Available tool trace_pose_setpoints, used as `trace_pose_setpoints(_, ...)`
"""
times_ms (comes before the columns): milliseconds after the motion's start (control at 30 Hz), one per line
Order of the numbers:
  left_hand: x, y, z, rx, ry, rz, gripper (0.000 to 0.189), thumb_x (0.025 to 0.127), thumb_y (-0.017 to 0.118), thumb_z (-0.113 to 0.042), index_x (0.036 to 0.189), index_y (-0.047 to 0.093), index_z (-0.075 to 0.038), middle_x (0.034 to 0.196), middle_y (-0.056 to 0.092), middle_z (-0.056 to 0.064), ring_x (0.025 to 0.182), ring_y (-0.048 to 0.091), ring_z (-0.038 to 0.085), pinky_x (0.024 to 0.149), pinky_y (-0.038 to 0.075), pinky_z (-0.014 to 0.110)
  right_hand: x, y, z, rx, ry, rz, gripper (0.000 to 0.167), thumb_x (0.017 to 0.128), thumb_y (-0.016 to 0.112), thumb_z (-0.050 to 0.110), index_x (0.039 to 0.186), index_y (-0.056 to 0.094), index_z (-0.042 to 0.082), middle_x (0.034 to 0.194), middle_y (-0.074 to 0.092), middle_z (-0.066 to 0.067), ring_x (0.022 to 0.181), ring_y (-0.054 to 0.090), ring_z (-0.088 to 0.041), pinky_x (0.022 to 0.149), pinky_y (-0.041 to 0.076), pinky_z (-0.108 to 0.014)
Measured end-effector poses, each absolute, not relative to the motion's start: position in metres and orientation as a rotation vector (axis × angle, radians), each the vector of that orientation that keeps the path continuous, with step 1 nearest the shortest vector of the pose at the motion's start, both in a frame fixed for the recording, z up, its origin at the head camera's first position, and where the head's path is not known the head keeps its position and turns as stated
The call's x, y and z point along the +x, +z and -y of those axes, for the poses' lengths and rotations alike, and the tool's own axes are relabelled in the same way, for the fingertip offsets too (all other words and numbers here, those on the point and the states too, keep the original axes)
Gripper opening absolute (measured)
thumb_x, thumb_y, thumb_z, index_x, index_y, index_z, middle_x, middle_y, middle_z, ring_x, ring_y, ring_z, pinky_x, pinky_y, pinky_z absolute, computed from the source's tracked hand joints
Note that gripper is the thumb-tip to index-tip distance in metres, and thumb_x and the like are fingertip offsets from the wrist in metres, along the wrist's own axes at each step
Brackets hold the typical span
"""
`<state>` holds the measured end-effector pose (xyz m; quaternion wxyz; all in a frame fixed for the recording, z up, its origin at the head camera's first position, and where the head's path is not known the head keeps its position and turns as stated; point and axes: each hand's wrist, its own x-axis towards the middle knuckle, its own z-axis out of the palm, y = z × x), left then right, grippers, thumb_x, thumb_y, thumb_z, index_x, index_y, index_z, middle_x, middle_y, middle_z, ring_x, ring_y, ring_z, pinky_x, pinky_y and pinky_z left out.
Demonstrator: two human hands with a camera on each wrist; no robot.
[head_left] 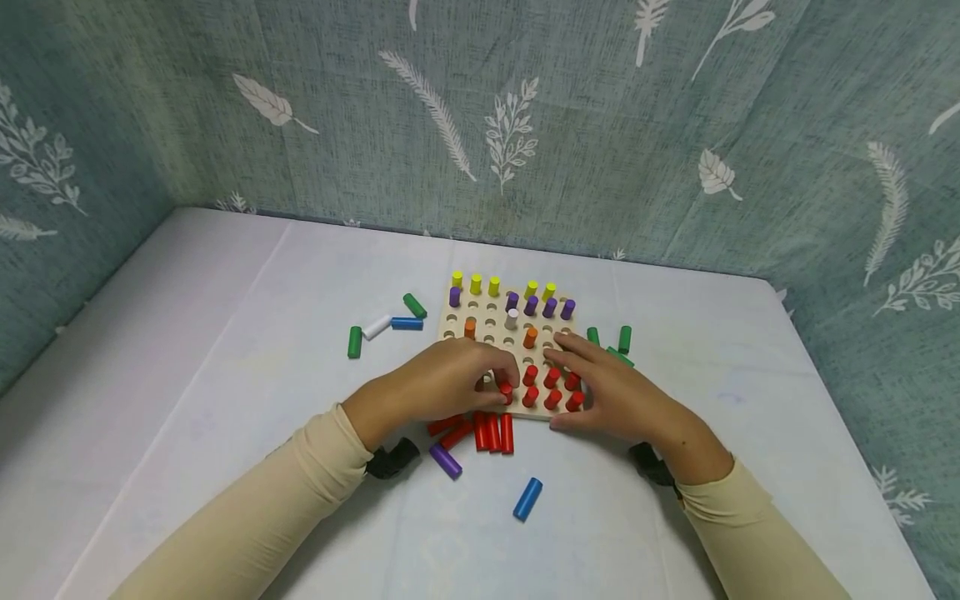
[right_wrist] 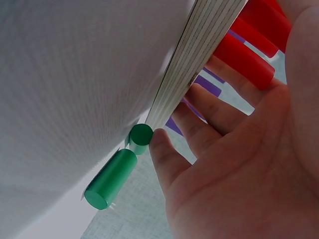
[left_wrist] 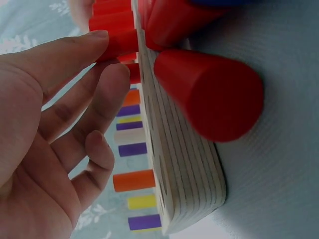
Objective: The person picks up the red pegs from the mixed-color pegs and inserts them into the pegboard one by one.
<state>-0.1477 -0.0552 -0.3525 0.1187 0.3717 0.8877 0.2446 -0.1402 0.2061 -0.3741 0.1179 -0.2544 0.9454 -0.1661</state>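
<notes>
A wooden pegboard [left_wrist: 192, 184] with rows of coloured pegs lies on the white table. My left hand [head_left: 442, 383] pinches a red peg [left_wrist: 121, 44] between thumb and fingers, and this peg stands at the board's front row. Just to its right, several red pegs [head_left: 530, 397] stand upright in two rows. My right hand [head_left: 618, 392] rests around the board's right edge, its fingers extended over the surface and touching the rim. Yellow pegs [head_left: 476, 284], purple pegs [head_left: 550, 308], orange pegs [head_left: 530, 337] and a white peg [head_left: 512, 319] stand farther back.
Loose red pegs [head_left: 493, 433], a purple peg [head_left: 446, 461] and a blue peg [head_left: 528, 499] lie before the board. Left of it are green pegs [head_left: 355, 342], a white peg [head_left: 377, 327] and another blue peg [head_left: 407, 323]. More green pegs [head_left: 625, 339] lie at right.
</notes>
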Motion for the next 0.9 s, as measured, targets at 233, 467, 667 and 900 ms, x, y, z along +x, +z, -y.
trace_pose_setpoints(233,-0.147,-0.355,0.056,1.091,0.703,-2.592,0.018,0.088,0.078,-0.025,0.105,0.073,-0.022,0.095,0.072,-0.012,0.076,0.058,0.006,0.073,0.051,0.020,-0.140,-0.375,-0.206,-0.749,-0.492,-2.768,0.092,0.075,0.085,0.050,0.152,0.044,0.020,0.165,0.027,-0.008,0.151,0.028,-0.034,0.113,0.036,-0.059)
trace_pose_setpoints(467,-0.148,-0.348,0.058,1.040,0.707,-2.595,0.019,0.089,0.078,-0.024,0.107,0.073,-0.024,0.098,0.071,-0.014,0.078,0.059,0.005,0.073,0.051,0.021,-0.140,-0.373,-0.206,-0.760,-0.496,-2.767,0.093,0.075,0.085,0.049,0.152,0.044,0.019,0.165,0.027,-0.008,0.151,0.027,-0.034,0.113,0.036,-0.059)
trace_pose_setpoints(667,-0.150,-0.339,0.063,0.972,0.725,-2.614,0.020,0.090,0.076,-0.028,0.110,0.072,-0.025,0.099,0.071,-0.014,0.077,0.060,0.006,0.067,0.052,0.023,-0.140,-0.372,-0.206,-0.763,-0.503,-2.758,0.093,0.075,0.085,0.048,0.153,0.043,0.019,0.165,0.026,-0.009,0.151,0.027,-0.035,0.113,0.035,-0.060)
trace_pose_setpoints(900,-0.151,-0.328,0.079,0.929,0.734,-2.662,0.026,0.090,0.076,-0.025,0.115,0.072,-0.021,0.103,0.072,-0.009,0.082,0.063,0.007,0.070,0.053,0.023,-0.141,-0.372,-0.206,-0.770,-0.496,-2.756,0.093,0.075,0.085,0.049,0.153,0.042,0.018,0.165,0.026,-0.008,0.151,0.027,-0.035,0.114,0.034,-0.059)
